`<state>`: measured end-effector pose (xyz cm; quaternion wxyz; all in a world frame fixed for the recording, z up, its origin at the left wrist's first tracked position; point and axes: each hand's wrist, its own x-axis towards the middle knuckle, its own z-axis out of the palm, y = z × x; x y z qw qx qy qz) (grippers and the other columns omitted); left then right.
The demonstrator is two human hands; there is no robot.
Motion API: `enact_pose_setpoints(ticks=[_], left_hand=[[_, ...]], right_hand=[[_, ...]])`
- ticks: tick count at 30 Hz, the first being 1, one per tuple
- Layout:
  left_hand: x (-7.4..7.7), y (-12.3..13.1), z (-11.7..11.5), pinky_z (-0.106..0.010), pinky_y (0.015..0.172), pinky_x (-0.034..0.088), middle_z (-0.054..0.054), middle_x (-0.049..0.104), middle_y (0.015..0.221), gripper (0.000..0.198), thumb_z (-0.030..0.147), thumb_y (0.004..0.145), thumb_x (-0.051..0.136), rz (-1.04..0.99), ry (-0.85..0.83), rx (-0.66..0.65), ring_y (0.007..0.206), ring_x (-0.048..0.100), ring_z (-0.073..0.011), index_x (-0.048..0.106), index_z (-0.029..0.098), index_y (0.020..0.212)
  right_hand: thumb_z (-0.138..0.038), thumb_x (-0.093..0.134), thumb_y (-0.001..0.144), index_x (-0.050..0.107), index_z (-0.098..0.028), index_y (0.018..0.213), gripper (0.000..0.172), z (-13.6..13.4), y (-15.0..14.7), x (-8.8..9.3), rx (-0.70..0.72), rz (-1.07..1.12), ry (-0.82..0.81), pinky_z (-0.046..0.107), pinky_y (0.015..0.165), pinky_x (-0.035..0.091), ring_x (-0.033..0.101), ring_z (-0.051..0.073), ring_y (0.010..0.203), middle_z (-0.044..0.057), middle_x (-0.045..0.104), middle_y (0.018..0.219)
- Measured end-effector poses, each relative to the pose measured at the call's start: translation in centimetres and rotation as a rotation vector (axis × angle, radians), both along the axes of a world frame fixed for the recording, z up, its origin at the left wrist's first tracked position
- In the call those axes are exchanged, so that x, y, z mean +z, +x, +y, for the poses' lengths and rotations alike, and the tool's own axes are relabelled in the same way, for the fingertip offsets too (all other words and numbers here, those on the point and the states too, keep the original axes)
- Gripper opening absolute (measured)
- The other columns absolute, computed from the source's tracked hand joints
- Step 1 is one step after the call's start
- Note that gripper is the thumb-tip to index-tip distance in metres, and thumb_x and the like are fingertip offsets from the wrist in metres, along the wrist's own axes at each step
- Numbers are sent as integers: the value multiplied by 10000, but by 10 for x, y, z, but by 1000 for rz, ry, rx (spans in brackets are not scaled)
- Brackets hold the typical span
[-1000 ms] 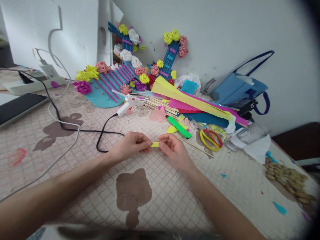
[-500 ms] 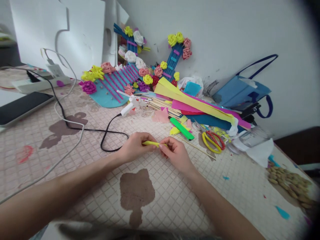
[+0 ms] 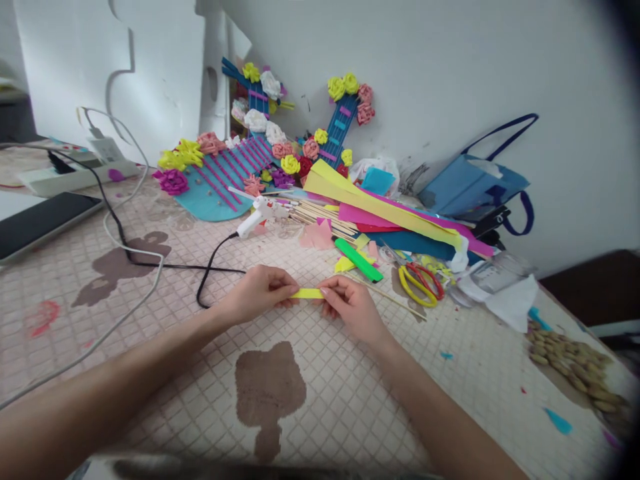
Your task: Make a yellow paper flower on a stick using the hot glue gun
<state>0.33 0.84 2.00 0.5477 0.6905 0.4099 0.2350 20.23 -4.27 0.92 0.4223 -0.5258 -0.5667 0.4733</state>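
Observation:
A short yellow paper strip [image 3: 308, 293] is stretched flat between my two hands, a little above the quilted pink tablecloth [image 3: 350, 400]. My left hand [image 3: 260, 292] pinches its left end with thumb and fingers closed. My right hand [image 3: 350, 308] pinches the right end in the same way. Both forearms reach in from the bottom of the view.
A white glue gun [image 3: 260, 215] with a black cord lies behind my hands. Wooden skewers, a green marker [image 3: 358, 260], yellow-and-red scissors [image 3: 421, 283] and coloured paper sheets [image 3: 390, 215] lie to the right. Blue boards with paper flowers [image 3: 215, 180] lean at the back. Peanuts [image 3: 575, 353] far right; phone [image 3: 40, 219] far left.
The strip, seen edge-on and bent half a second ago, now lies flat and taut between my hands. The hands stayed in about the same place.

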Motion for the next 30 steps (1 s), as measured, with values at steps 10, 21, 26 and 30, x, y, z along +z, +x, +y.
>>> enact_pose_setpoints(ticks=[10,21,26,30], left_hand=[[-5,-8,11,-224,607,495,-57,713,752,249,373,759,632,-69,-81,54,628,623,-120,642,129,812],[30,58,38,-209,608,467,-22,635,704,156,280,779,589,-161,-24,123,676,605,-112,605,135,724],[20,69,31,-202,567,451,-23,647,678,159,264,800,568,-111,-28,11,584,580,-90,580,126,722],[8,62,22,-251,605,483,-36,656,699,168,276,821,538,20,223,-55,637,602,-135,606,135,760]], right_hand=[[-389,561,823,581,-189,869,206,10,46,12,-290,-260,306,270,576,469,599,145,633,36,662,769],[-280,594,752,482,-192,1085,361,44,104,-5,-242,-955,446,410,748,471,577,279,866,94,624,930],[-228,576,739,517,-198,1051,319,44,101,-11,-273,-929,471,427,789,455,568,288,913,93,623,935],[-212,563,749,529,-205,1037,290,47,104,-13,-297,-886,488,416,802,456,578,266,904,83,636,955]])
